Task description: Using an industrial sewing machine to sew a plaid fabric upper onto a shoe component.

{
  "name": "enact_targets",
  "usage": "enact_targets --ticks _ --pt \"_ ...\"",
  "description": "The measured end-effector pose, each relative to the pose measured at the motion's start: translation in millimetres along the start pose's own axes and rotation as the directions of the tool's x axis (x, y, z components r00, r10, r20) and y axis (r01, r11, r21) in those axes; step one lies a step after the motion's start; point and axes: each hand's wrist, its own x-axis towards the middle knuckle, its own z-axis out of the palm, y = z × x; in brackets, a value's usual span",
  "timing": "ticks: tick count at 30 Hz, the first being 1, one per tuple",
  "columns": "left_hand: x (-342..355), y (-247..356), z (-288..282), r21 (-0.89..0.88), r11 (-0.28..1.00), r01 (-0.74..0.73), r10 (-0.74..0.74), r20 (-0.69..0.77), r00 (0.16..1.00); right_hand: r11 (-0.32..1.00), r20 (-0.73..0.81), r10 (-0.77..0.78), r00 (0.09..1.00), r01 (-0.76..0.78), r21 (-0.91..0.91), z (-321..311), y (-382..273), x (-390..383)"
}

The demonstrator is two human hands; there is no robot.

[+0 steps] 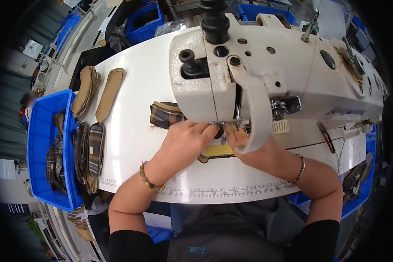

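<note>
A white industrial sewing machine [297, 74] stands over the worktable. My left hand [190, 139] is at its needle area, fingers bent and closed, thumb and fingertips partly hidden under the head. My right hand [244, 139] is beside it, fingers curled near the presser foot, partly covered by the machine's white bracket. What exactly each hand grips is hidden. A brown plaid zipped pouch [163, 114] lies behind my left hand, and a yellow piece with a tan edge [214, 151] lies beneath and between my hands.
Tan oval pieces [109, 94] and stacked plaid pieces [95, 153] lie on the table's left. A blue bin [39, 144] of plaid pieces sits left, another [364, 174] below right. Red-black snips [326, 137] lie right. A person [27, 109] shows at far left.
</note>
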Motion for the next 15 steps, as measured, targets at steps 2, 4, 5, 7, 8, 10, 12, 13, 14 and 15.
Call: enact_targets --ticks 2,4,5,7,8,10,12,13,14,15 --pt "0.4 0.4 0.4 0.040 0.999 -0.027 0.028 -0.023 0.999 0.999 0.051 -0.019 0.999 0.021 -0.046 2.7 2.4 -1.7" --pt "0.2 0.2 -0.6 0.038 0.999 -0.021 0.022 -0.009 1.000 0.996 -0.006 -0.068 0.998 0.067 -0.056 6.9 5.1 -1.4" --pt "0.1 0.0 -0.4 0.032 0.999 -0.014 0.014 0.001 1.000 0.996 -0.006 -0.067 0.998 0.067 -0.057 9.3 6.5 -3.4" --pt "0.2 -0.4 -0.2 0.028 0.999 -0.018 0.018 0.005 1.000 0.986 0.000 -0.115 0.993 0.115 -0.119 12.7 8.8 -7.8" --pt "0.2 -0.4 0.3 0.024 1.000 -0.020 0.020 0.008 1.000 0.986 0.000 -0.115 0.993 0.114 -0.119 10.6 7.5 -6.9" --pt "0.6 -0.2 1.7 0.041 0.999 -0.020 0.020 -0.003 1.000 0.995 0.031 -0.049 0.998 0.052 -0.086 4.6 3.5 -4.1" --pt "1.4 -0.1 2.6 0.057 0.998 -0.024 0.025 -0.013 1.000 0.974 -0.012 -0.150 0.989 0.146 -0.172 5.7 7.2 -8.7" --pt "0.9 -0.3 2.5 0.047 0.999 -0.027 0.028 -0.011 1.000 0.936 -0.044 -0.255 0.966 0.235 -0.260 5.9 8.3 -10.7" --pt "0.2 -1.0 2.6 0.038 0.999 -0.029 0.029 -0.009 1.000 0.937 -0.046 -0.252 0.967 0.232 -0.260 6.7 6.4 -10.2" --pt "-0.4 -1.5 3.3 0.038 0.999 -0.032 0.032 -0.006 0.999 0.989 -0.112 -0.131 0.985 0.122 -0.081 7.6 2.1 -8.9"
